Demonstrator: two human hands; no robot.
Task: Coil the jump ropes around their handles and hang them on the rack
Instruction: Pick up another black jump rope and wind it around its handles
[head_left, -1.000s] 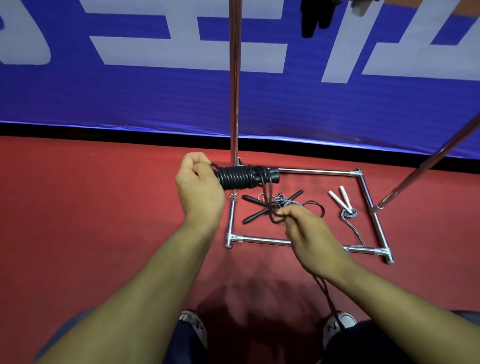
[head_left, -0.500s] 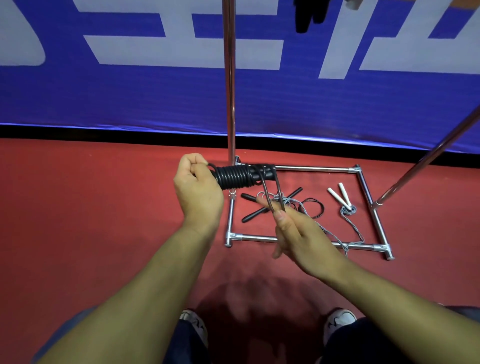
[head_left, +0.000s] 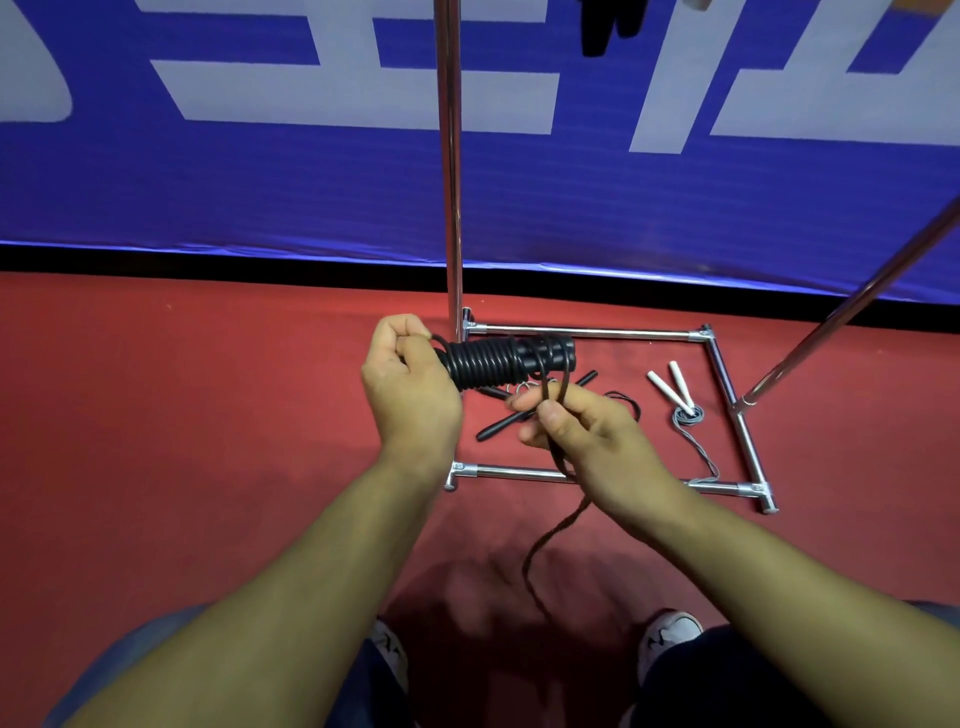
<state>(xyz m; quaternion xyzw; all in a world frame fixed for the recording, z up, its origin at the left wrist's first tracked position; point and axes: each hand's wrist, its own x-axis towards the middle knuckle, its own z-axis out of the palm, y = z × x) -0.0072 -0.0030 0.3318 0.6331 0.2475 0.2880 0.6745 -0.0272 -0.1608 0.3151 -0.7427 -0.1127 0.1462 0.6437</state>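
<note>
Rope in hand: While most of its length already sits in tight turns around the paired black handles, the black rubber jump rope (head_left: 498, 361) is not finished; a loose tail (head_left: 550, 540) runs down from the coil toward the floor between the person's shoes.
Where it is: The coiled bundle is held level in the air, in front of the upright chrome pole of the metal rack (head_left: 451, 156) and above its floor frame.
Done so far: By my reading, the winding of this one rope is more than half complete, and dark objects hanging at the top edge (head_left: 605, 26) may be ropes already on the rack, though they are cut off and I cannot be sure.
Left to do: Judging from the scene, the tail needs winding and securing and the bundle needs hanging; then come a second black-handled rope (head_left: 524, 413) and a grey cord rope with white handles (head_left: 675, 387), both lying uncoiled on the red floor inside the frame.
Left hand: The left hand (head_left: 408, 395) is clenched around the near end of the handles, knuckles up, keeping the bundle horizontal.
Right hand: The right hand (head_left: 587, 436) sits just below the far end of the coil, thumb and fingers pinching the rope strand that rises to the handles, with the tail passing out beneath the palm.
</note>
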